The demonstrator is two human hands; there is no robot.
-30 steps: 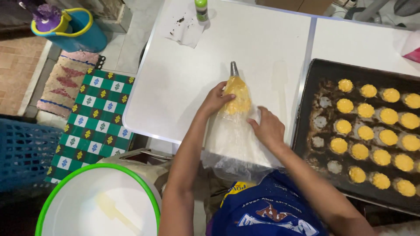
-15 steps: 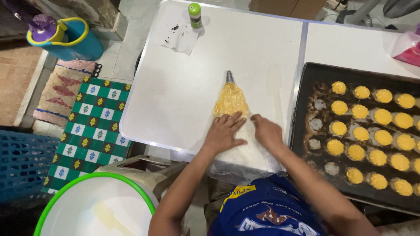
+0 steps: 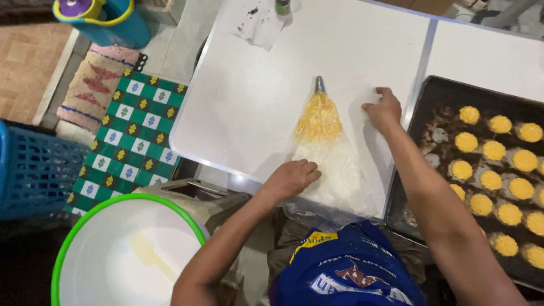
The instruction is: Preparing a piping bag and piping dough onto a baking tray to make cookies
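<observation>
A clear piping bag (image 3: 328,153) lies flat on the white table (image 3: 255,102), its metal nozzle pointing away from me and yellow dough packed near the tip. My left hand (image 3: 292,178) presses on the bag's empty lower left part, fingers curled. My right hand (image 3: 384,109) rests on the table to the right of the bag, next to the dark baking tray (image 3: 436,96), and holds nothing. On the tray sit several piped yellow cookies (image 3: 498,164).
A white bowl with a green rim (image 3: 122,252) holding a pale spatula is at the lower left. A crumpled stained paper (image 3: 258,20) lies at the table's far edge. On the floor are a checkered mat (image 3: 133,136), a blue basket (image 3: 34,175) and a blue bucket (image 3: 110,20).
My right hand has left the bag and moved up and right toward the tray's edge. My left hand has slid down the bag toward its open end. The dough now sits bunched near the nozzle.
</observation>
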